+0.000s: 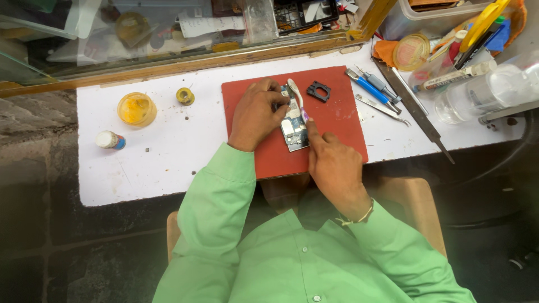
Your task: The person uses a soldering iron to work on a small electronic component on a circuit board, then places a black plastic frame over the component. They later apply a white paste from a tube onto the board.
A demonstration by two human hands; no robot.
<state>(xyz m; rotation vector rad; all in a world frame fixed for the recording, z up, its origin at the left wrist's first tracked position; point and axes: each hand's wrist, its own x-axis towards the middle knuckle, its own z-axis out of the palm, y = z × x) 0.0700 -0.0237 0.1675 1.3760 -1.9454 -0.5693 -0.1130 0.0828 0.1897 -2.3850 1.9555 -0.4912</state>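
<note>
An opened phone circuit board (294, 130) lies on a red mat (337, 120) on the white worktop. My left hand (255, 115) rests on the board's left side and steadies it with the fingertips. My right hand (332, 163) comes from below and grips a white toothbrush-like tool (297, 96) with a purple handle end, its head lying over the top of the board. A small black frame part (318, 91) sits on the mat just right of the board. Both arms wear green sleeves.
A yellow jar (136, 109), a solder spool (185, 96) and a small bottle (110, 139) stand at the left. Blue-handled screwdrivers (370, 87), tweezers (379, 106) and a long metal file (418, 115) lie right of the mat. Clutter and a clear bottle (483, 92) fill the far right.
</note>
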